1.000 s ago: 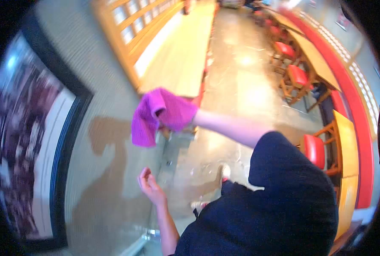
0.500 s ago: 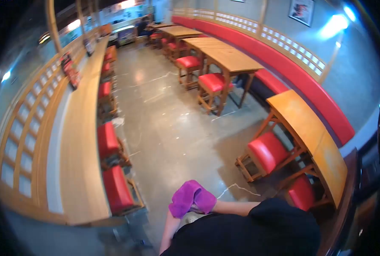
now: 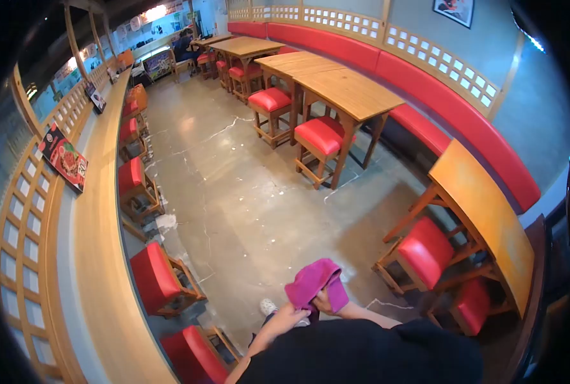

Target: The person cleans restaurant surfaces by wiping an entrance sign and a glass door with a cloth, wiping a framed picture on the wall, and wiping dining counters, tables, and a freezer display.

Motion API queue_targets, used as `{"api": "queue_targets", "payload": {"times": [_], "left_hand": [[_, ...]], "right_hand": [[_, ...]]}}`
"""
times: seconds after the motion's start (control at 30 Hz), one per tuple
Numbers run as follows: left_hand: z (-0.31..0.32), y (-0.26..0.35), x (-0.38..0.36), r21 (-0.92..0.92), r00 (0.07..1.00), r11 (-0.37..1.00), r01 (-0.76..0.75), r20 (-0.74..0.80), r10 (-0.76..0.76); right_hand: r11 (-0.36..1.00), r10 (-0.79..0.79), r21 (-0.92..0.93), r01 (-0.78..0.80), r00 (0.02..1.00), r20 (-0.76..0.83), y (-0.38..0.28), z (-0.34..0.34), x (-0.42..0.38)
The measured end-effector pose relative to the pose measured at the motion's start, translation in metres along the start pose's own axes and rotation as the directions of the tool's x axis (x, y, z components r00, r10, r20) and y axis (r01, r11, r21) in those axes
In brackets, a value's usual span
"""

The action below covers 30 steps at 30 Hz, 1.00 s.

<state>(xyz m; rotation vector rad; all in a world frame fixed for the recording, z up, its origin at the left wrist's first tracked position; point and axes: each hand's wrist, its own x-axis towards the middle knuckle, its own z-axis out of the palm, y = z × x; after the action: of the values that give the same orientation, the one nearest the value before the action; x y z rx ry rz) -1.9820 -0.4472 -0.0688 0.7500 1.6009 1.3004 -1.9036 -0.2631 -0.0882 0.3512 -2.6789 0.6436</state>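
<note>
A bunched purple cloth (image 3: 312,281) is held in front of my body, low in the head view. My left hand (image 3: 291,315) grips its lower left edge with curled fingers. On the other side, my right hand (image 3: 324,301) is closed on the cloth's underside, its fingers partly covered by a fold. A white shoe (image 3: 268,307) shows on the floor just left of the cloth.
A long wooden counter (image 3: 99,192) with red stools (image 3: 160,278) runs along the left, with a menu stand (image 3: 64,158) on it. Wooden tables (image 3: 349,93) and a red bench (image 3: 438,89) line the right. An orange-topped table (image 3: 483,211) stands nearer, red stools (image 3: 426,251) beside it.
The cloth has shifted right and slightly up in view, its folds rearranged, and both hands now show more plainly. The viewpoint has turned, so the counter and stools sit further left.
</note>
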Motion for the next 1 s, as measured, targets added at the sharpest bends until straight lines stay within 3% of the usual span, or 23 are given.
{"api": "queue_targets", "payload": {"times": [0.03, 0.1, 0.13, 0.2, 0.33, 0.43, 0.47, 0.57, 0.6, 0.67, 0.7, 0.73, 0.77, 0.83, 0.9, 0.97, 1.0], "left_hand": [[-0.031, 0.013, 0.021, -0.002, 0.995, 0.995, -0.097, 0.007, 0.097], [-0.097, 0.055, 0.056, -0.069, 0.987, 0.997, 0.035, 0.161, -0.023], [-0.125, 0.062, 0.082, -0.004, 0.984, 1.0, -0.028, 0.174, 0.028], [-0.173, 0.064, 0.133, 0.122, 0.967, 0.982, -0.147, 0.227, 0.117], [-0.238, 0.112, 0.233, 0.204, 0.933, 0.935, -0.29, 0.277, 0.229], [-0.287, 0.108, 0.32, 0.355, 0.936, 0.903, -0.243, 0.332, 0.121], [-0.304, 0.109, 0.347, 0.275, 0.917, 0.909, -0.312, 0.338, 0.212], [-0.366, 0.111, 0.428, 0.369, 0.94, 0.903, -0.219, 0.327, 0.094], [-0.387, 0.113, 0.45, 0.344, 0.961, 0.923, -0.173, 0.265, 0.081], [-0.44, 0.172, 0.485, 0.301, 0.968, 0.952, 0.044, 0.221, -0.115], [-0.471, 0.197, 0.503, 0.271, 0.959, 0.952, 0.143, 0.199, -0.2], [-0.498, 0.195, 0.518, 0.311, 0.997, 0.95, -0.006, 0.077, -0.019], [-0.524, 0.168, 0.539, 0.336, 0.968, 0.914, -0.226, -0.031, 0.251], [-0.585, 0.214, 0.541, 0.066, 0.981, 0.989, 0.133, -0.151, -0.122], [-0.642, 0.226, 0.55, -0.015, 0.918, 0.981, 0.192, -0.351, -0.185], [-0.7, 0.19, 0.569, -0.175, 0.872, 0.972, 0.159, -0.437, -0.222], [-0.726, 0.184, 0.575, -0.056, 0.849, 0.996, 0.064, -0.523, -0.084]], "right_hand": [[0.999, 0.012, -0.052, -0.015, 0.999, -0.042, 0.011, 0.001, 0.031], [0.985, 0.025, -0.164, -0.047, 0.991, -0.133, 0.037, -0.003, 0.095], [0.972, 0.011, -0.229, -0.045, 0.989, -0.145, 0.053, -0.001, 0.121], [0.979, 0.086, -0.167, -0.115, 0.981, -0.176, 0.081, -0.005, 0.168], [0.939, 0.328, -0.017, -0.344, 0.908, -0.259, 0.158, 0.008, 0.242], [0.889, 0.237, -0.363, -0.28, 0.959, -0.159, 0.237, 0.026, 0.276], [0.808, 0.135, -0.545, -0.223, 0.971, -0.197, 0.264, 0.031, 0.293], [0.856, 0.245, -0.405, -0.323, 0.941, -0.231, 0.341, 0.028, 0.382], [0.906, 0.273, -0.261, -0.332, 0.932, -0.239, 0.365, 0.027, 0.417], [0.943, 0.331, 0.036, -0.331, 0.919, -0.213, 0.414, 0.017, 0.487], [0.956, 0.295, 0.055, -0.29, 0.936, -0.193, 0.437, 0.014, 0.525], [0.966, 0.258, 0.076, -0.249, 0.951, -0.169, 0.456, 0.013, 0.563], [0.973, 0.222, 0.099, -0.21, 0.965, -0.138, 0.472, 0.015, 0.598], [0.993, 0.11, -0.021, -0.114, 0.986, -0.127, 0.496, 0.031, 0.669], [0.997, 0.0, -0.078, -0.009, 0.993, -0.114, 0.519, 0.052, 0.743], [0.996, -0.077, -0.051, 0.072, 0.991, -0.107, 0.537, 0.08, 0.813], [0.988, -0.108, -0.112, 0.109, 0.994, 0.01, 0.55, 0.096, 0.844]]}}
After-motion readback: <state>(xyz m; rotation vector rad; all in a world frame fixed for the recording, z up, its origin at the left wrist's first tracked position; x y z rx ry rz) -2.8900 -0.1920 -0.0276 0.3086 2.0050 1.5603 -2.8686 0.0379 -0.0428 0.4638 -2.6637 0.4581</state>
